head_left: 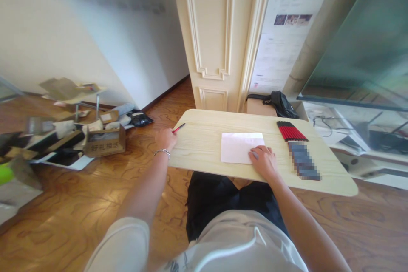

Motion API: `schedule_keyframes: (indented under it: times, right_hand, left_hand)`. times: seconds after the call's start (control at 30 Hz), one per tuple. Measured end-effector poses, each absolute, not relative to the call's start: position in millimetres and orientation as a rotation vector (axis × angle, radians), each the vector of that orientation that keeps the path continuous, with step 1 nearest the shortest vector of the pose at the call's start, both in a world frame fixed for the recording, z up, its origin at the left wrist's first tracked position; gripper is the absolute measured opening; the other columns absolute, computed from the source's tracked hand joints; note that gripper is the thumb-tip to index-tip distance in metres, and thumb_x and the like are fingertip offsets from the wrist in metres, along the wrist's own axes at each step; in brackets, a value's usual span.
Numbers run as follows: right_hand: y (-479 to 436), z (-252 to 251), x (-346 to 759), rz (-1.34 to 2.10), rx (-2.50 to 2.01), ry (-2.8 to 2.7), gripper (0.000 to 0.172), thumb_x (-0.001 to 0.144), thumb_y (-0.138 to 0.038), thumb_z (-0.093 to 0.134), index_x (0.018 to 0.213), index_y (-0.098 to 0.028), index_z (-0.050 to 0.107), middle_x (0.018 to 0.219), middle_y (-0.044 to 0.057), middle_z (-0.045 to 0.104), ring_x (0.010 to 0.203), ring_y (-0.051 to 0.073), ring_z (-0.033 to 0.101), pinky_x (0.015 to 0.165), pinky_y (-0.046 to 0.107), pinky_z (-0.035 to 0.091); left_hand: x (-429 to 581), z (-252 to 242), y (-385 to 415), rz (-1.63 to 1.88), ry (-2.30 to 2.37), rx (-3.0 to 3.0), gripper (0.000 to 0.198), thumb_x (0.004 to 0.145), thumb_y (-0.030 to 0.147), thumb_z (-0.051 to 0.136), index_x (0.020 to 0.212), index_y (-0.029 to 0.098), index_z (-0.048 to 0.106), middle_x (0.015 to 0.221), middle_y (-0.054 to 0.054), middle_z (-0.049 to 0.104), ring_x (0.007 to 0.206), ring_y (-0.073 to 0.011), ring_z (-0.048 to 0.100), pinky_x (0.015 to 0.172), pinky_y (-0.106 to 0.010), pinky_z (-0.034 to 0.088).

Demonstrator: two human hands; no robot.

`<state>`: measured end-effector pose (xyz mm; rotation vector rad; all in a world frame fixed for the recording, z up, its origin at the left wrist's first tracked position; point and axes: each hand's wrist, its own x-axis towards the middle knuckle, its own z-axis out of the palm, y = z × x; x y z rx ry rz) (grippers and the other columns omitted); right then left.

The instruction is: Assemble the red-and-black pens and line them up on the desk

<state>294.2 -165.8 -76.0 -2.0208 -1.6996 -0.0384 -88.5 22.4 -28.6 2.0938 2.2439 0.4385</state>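
Observation:
My left hand [166,139] is closed around a red pen [179,128] with a dark tip, at the left edge of the pale wooden table [200,148]. The pen's tip points up and right over the tabletop. A white sheet of paper [237,148] lies near the middle of the table. On its right side rests my right hand [266,162], fingers bent, with a small grey object [255,155] at the thumb and fingertips; its kind is unclear. To the right of that hand lies a neat row of red and black pens [292,131].
A blurred-out dark flat object [304,160] lies below the row of pens. Beyond the table are a black bag [282,104] and a white shelf with cables [331,125]. Cardboard boxes [105,140] and packages clutter the floor at left. A cream panelled door [212,21] stands ahead.

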Motion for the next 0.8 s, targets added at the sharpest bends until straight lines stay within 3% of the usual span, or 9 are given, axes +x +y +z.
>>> schedule_keyframes:
  times: [0.23, 0.4, 0.57, 0.8]
  right_hand:
    - [-167, -74, 293, -0.029, -2.029, -1.695, 0.027, 0.091, -0.039, 0.051, 0.103, -0.026, 0.071, 0.115, 0.007, 0.062, 0.103, 0.025, 0.049, 0.084, 0.035, 0.033]
    - [-168, -69, 291, -0.026, -2.03, -1.663, 0.025, 0.09, -0.037, 0.053, 0.099, -0.025, 0.073, 0.112, 0.008, 0.065, 0.101, 0.026, 0.052, 0.085, 0.037, 0.034]
    - [-172, -57, 286, -0.016, -1.851, -1.474, 0.028, 0.092, -0.038, 0.049, 0.097, -0.023, 0.073, 0.107, 0.008, 0.069, 0.102, 0.025, 0.055, 0.093, 0.041, 0.035]
    - [-172, -54, 270, 0.623, -1.499, -1.16, 0.043, 0.085, -0.051, 0.054, 0.105, -0.017, 0.07, 0.087, 0.007, 0.072, 0.075, 0.02, 0.064, 0.068, 0.03, 0.048]
  left_hand:
    - [-64, -34, 15, 0.498, 2.18, 2.08, 0.031, 0.087, 0.031, 0.049, 0.098, 0.014, 0.073, 0.097, -0.016, 0.072, 0.088, -0.0282, 0.064, 0.074, -0.035, 0.045]
    - [12, -44, -38, 0.89, 1.61, 2.048, 0.029, 0.087, 0.039, 0.053, 0.094, 0.019, 0.073, 0.096, -0.008, 0.074, 0.086, -0.0216, 0.066, 0.073, -0.028, 0.047]
    - [96, -53, -98, 1.081, 1.087, 1.708, 0.033, 0.084, 0.046, 0.057, 0.09, 0.017, 0.072, 0.085, -0.006, 0.074, 0.077, -0.0188, 0.067, 0.068, -0.026, 0.048]
    - [143, -52, -138, 1.057, 0.946, 1.569, 0.035, 0.086, 0.047, 0.055, 0.086, 0.016, 0.072, 0.078, -0.006, 0.073, 0.072, -0.018, 0.067, 0.062, -0.026, 0.048]
